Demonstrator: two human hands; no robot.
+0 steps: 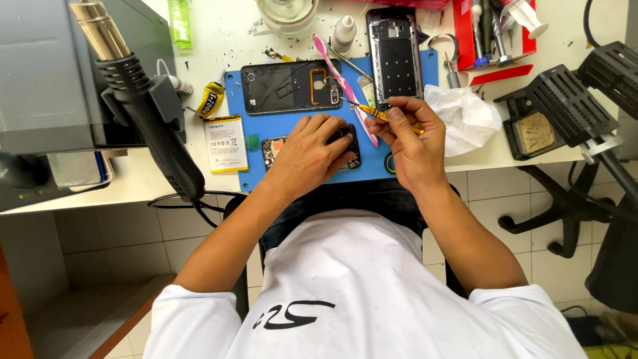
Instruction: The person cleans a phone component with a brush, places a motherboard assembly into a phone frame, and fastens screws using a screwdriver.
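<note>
Screwdriver work going on over the blue mat (279, 174)

Right hand (409, 143) is pinching a yellow screwdriver (372, 112), tip pointing up-left, lying slantwise. Left hand (309, 156) is pressing flat on the board (349, 146), fingers loose.

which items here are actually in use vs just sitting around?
In use: left hand on circuit board; right hand holding yellow screwdriver; blue mat.
Lying about: battery, back cover, phone frame, heat gun, tissue, red tray.
</note>
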